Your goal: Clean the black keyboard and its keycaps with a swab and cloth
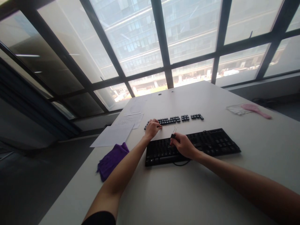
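1. The left hand (152, 128) rests on the left end of a row of keycaps (174, 119) laid out on the table (211, 193), fingers curled onto the caps; whether it pinches one cannot be told.
2. The right hand (184, 145) sits over the keyboard (206, 143), clenched on a small dark puller (173, 136) whose thin wire prongs stick up toward 12 o'clock.
3. The keycaps lie at about 12 o'clock from the right hand, just beyond the keyboard's far edge. Their row runs 9 to 3 o'clock, parallel to the keyboard's long axis. The left hand is the nearer one, already touching them.
4. Nothing stands between the hands; the puller is just beside the left hand, at its 4 o'clock.
5. A purple cloth (112, 161) lies at 8 o'clock from the left hand, near the table edge; papers (117, 132) at its 9 o'clock.
6. A pink brush (256, 110) on a clear bag (234, 109) lies well apart, at 2 o'clock from the keyboard.
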Demonstrator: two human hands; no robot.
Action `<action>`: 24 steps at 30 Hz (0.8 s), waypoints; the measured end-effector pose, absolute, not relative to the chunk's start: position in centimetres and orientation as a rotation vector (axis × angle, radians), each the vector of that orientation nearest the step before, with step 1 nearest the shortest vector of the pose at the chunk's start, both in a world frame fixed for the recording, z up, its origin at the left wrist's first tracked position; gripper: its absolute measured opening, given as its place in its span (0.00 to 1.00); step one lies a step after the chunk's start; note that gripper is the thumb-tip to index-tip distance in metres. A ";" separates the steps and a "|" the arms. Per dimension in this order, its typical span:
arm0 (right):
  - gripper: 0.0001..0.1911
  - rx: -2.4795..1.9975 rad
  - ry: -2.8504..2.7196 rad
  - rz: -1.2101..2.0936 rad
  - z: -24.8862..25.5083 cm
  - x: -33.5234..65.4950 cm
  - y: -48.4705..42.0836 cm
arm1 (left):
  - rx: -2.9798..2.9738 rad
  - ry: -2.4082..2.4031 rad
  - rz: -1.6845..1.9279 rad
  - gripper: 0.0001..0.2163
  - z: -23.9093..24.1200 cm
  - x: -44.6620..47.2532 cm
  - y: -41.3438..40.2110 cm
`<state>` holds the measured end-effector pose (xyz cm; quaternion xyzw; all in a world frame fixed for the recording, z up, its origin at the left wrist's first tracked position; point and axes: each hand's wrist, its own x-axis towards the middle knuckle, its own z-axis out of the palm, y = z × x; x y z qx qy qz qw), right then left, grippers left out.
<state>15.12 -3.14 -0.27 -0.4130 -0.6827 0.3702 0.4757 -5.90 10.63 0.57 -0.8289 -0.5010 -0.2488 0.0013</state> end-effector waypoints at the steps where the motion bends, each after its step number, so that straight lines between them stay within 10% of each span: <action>1: 0.08 -1.009 -1.669 0.907 -0.3 15.1 -3.1 | -2.582 -1.565 -0.766 0.03 0.5 -5.9 10.9; 24: 0.08 -1.029 -1.547 0.896 0.0 15.7 -2.0 | -2.682 -1.520 -1.039 0.07 2.4 -4.6 4.5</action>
